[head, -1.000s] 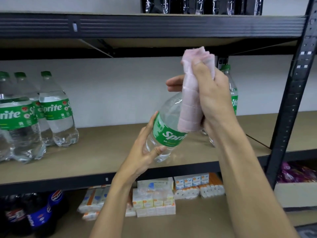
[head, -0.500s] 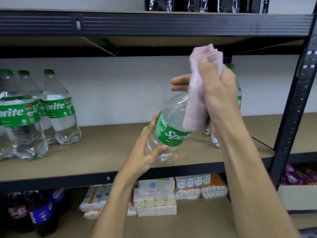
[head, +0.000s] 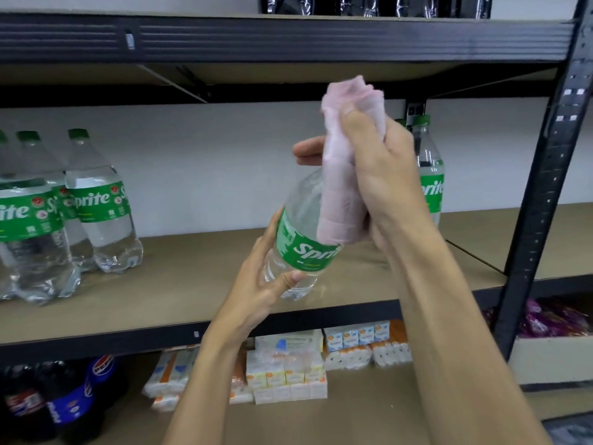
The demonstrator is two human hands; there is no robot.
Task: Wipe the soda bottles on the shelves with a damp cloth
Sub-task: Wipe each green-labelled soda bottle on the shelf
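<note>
A clear Sprite bottle (head: 300, 242) with a green label is held tilted in front of the middle shelf, its top leaning up and right. My left hand (head: 260, 284) grips its base from below. My right hand (head: 382, 178) grips a pink cloth (head: 341, 194) wrapped over the bottle's neck and shoulder; the cap is hidden under the cloth. Several more Sprite bottles (head: 99, 203) stand at the shelf's left. One more Sprite bottle (head: 428, 175) stands behind my right hand.
The brown middle shelf (head: 192, 284) runs across the view, with a black upright post (head: 548, 187) at the right. Dark cola bottles (head: 67, 403) and packs of tissues (head: 288, 377) sit on the lower shelf. The upper shelf beam (head: 288, 36) hangs close overhead.
The bottle and both hands have stayed almost in place. My right hand with the cloth shifted slightly on the bottle's upper part; the camera moved a little.
</note>
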